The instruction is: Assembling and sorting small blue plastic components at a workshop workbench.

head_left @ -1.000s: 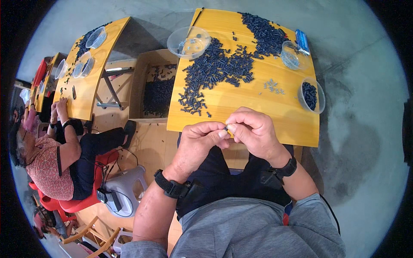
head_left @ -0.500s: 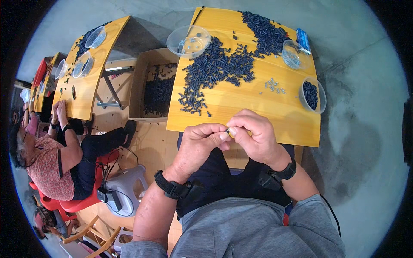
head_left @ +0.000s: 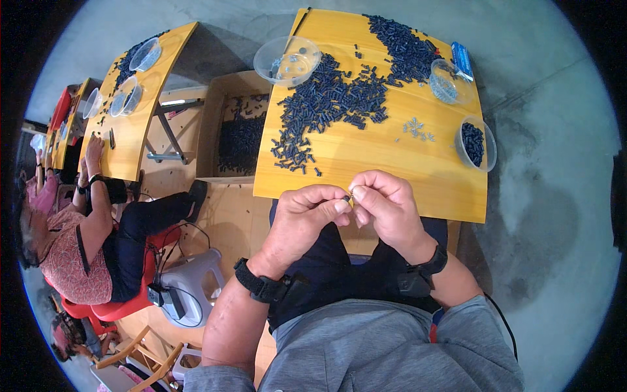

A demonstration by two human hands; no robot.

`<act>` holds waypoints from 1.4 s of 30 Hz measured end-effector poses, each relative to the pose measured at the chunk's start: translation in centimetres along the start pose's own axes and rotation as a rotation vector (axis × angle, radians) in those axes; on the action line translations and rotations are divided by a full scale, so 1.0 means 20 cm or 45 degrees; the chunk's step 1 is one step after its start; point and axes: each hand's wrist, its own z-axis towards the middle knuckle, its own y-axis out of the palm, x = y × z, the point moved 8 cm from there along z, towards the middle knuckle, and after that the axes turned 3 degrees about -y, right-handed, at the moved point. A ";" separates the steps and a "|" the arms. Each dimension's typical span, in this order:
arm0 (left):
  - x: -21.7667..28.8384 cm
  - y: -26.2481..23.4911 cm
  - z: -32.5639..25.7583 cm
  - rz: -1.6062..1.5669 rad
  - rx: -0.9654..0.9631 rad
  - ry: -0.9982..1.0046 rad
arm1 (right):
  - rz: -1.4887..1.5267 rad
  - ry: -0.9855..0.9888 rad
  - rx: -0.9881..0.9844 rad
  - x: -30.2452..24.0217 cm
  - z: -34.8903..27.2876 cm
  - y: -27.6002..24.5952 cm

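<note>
Just in front of the yellow table's near edge, my two hands meet fingertip to fingertip. Between thumb and forefinger, my left hand pinches a small black plastic piece. My right hand is closed in a pinch right beside that piece; what its fingertips hold is too small to name. Beyond my hands, a loose heap of similar short black pieces spreads over the table. Several small silvery screw-like parts lie to its right.
A clear tub of black pieces stands at the right edge, another clear tub behind it, beside a blue box. A shallow clear bowl sits at far left. A cardboard box and a seated co-worker are leftward.
My right fingertips have drawn slightly back from the black piece, which shows more now. My left hand stays about where it was. The co-worker at left has shifted, one hand reaching farther forward.
</note>
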 end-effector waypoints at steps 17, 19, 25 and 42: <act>0.00 0.01 0.00 -0.009 -0.046 0.009 | 0.003 -0.015 -0.005 0.00 0.00 0.03; 0.00 0.01 0.00 -0.005 -0.046 -0.007 | -0.156 -0.088 0.024 -0.04 -0.01 0.03; -0.02 0.02 0.00 -0.105 -0.039 -0.053 | -0.468 -0.354 -0.009 -0.10 -0.02 0.02; -0.02 0.00 0.00 -0.062 -0.037 -0.076 | -0.807 -0.812 -0.096 -0.23 -0.01 0.08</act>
